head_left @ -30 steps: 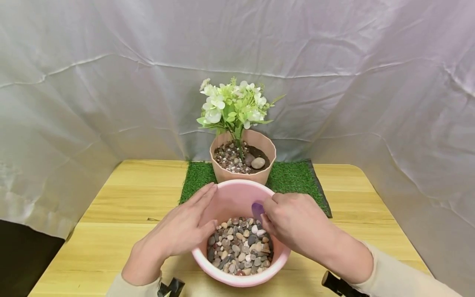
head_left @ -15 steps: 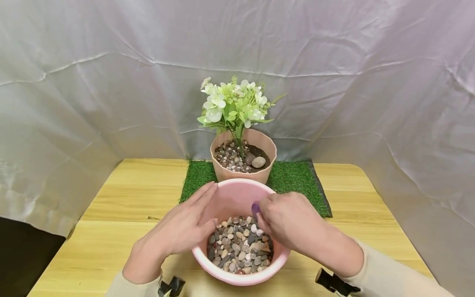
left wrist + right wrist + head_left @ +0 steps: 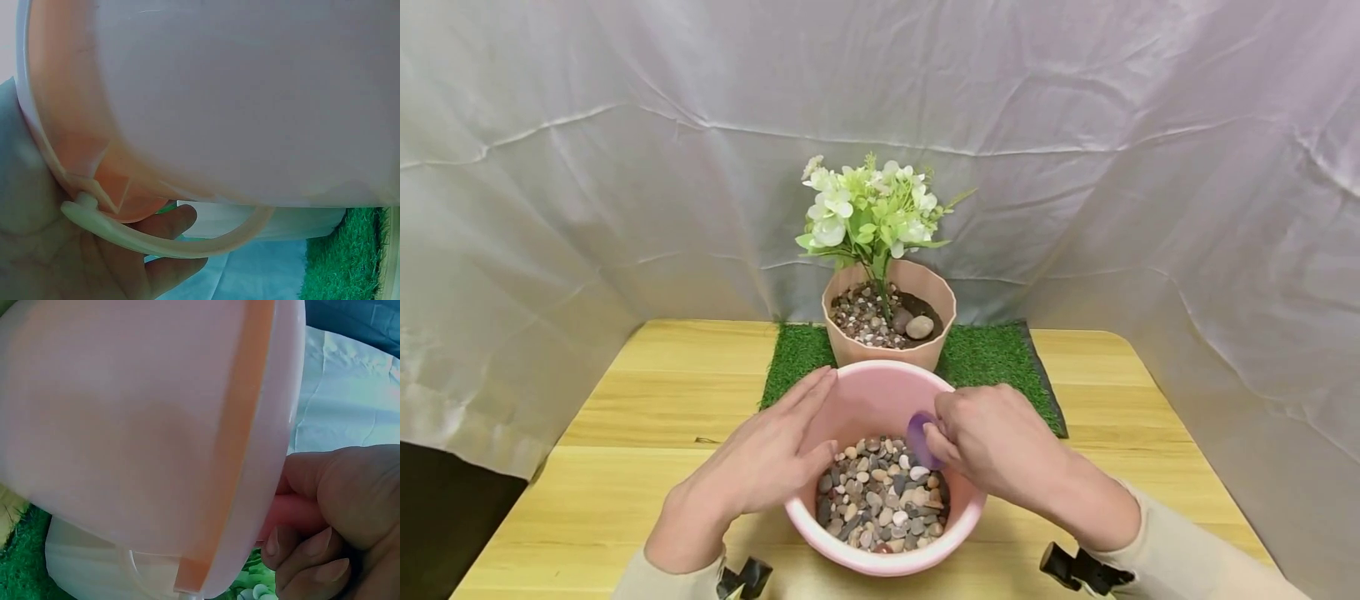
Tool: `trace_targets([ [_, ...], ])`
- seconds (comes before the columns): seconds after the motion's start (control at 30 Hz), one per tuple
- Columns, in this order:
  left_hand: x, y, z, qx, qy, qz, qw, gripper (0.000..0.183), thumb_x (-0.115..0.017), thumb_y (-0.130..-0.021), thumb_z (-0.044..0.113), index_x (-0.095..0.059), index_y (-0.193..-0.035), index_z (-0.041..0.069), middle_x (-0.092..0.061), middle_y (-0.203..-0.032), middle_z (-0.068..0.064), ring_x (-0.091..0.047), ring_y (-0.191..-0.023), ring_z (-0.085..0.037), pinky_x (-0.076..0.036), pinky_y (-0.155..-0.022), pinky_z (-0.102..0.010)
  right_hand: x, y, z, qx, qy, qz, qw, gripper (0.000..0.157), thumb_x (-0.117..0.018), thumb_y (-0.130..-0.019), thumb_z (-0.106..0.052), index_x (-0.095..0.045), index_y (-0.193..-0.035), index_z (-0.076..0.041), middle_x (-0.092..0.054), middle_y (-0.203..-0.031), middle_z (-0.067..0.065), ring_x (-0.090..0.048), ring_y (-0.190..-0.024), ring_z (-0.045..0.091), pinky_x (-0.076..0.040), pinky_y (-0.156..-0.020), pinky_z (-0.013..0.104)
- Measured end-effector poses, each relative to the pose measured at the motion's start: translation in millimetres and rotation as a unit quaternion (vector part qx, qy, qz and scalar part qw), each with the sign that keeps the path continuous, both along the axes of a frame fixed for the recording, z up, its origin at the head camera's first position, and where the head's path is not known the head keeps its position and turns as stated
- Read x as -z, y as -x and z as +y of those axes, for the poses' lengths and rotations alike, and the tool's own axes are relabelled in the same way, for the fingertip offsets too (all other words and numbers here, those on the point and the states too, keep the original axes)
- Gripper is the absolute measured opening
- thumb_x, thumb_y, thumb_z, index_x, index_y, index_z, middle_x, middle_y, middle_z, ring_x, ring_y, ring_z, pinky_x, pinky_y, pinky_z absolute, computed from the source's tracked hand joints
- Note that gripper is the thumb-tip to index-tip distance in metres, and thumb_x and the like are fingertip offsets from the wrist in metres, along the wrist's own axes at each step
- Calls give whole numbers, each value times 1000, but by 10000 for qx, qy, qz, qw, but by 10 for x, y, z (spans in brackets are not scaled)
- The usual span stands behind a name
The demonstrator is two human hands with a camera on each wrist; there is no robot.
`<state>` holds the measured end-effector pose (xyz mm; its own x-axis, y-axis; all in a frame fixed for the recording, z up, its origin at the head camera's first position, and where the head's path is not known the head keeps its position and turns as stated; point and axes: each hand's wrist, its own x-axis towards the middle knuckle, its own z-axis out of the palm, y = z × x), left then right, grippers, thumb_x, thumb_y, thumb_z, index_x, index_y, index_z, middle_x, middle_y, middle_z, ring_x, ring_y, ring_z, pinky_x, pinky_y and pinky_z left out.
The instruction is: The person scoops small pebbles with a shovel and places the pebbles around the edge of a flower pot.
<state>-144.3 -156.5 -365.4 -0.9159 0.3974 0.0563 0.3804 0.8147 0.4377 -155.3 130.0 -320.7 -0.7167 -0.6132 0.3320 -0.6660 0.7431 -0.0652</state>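
A pink bucket with a layer of mixed pebbles inside stands at the front middle of the table. My left hand rests on its left rim, fingers nearly straight along the outside and thumb reaching over the inside. In the left wrist view those fingers pass beside the bucket's pale handle. My right hand, fingers curled, holds a small purple scoop inside the right wall, above the pebbles. Most of the scoop is hidden by the hand; in the right wrist view the bucket wall covers it.
Behind the bucket, a peach flower pot holds artificial white flowers, small gravel, dark soil and two larger stones. It stands on a green turf mat on the wooden table. Grey curtains enclose the back and sides.
The purple scoop first slips further behind my right hand, then shows more again, lower and closer to the pebbles. My left hand stays on the rim.
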Motion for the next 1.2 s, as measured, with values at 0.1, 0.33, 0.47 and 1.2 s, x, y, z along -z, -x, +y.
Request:
trace_targets([
  [0.1, -2, 0, -3, 6, 22, 12, 10000, 85, -60, -102, 43, -20, -169, 11, -11, -178, -2, -25, -161, -29, -28, -130, -52, 73, 5, -29, -121, 160, -231, 9995, 40, -70, -96, -26, -47, -64, -25, -39, -55, -15, -39, -49, 2, -37, -45, 19],
  [0.33, 0, 4, 3, -2, -6, -27, 10000, 84, -60, -102, 42, -19, -170, 12, -11, -178, -2, -25, -161, -28, -28, -130, -52, 190, -48, -131, -310, 363, -512, 9975, 38, -68, -99, -28, -50, -66, -24, -40, -55, -16, -38, -47, 1, -35, -43, 17],
  [0.47, 6, -1, 2, -26, -43, -49, 10000, 85, -60, -102, 42, -18, -169, 12, -10, -178, -2, -24, -161, -28, -27, -130, -52, 182, -62, -135, -275, 559, -784, 9950, 34, -68, -99, -26, -55, -68, -23, -42, -55, -16, -39, -47, 0, -35, -43, 16],
  [1.2, -1, 0, 16, -39, -39, -44, 10000, 85, -59, -102, 43, -16, -170, 14, -9, -178, -1, -24, -161, -28, -26, -130, -51, 153, -25, -132, -165, -918, 1146, 9890, 16, -80, -89, -17, -69, -82, -8, -59, -71, -2, -52, -56, 11, -53, -49, 26],
])
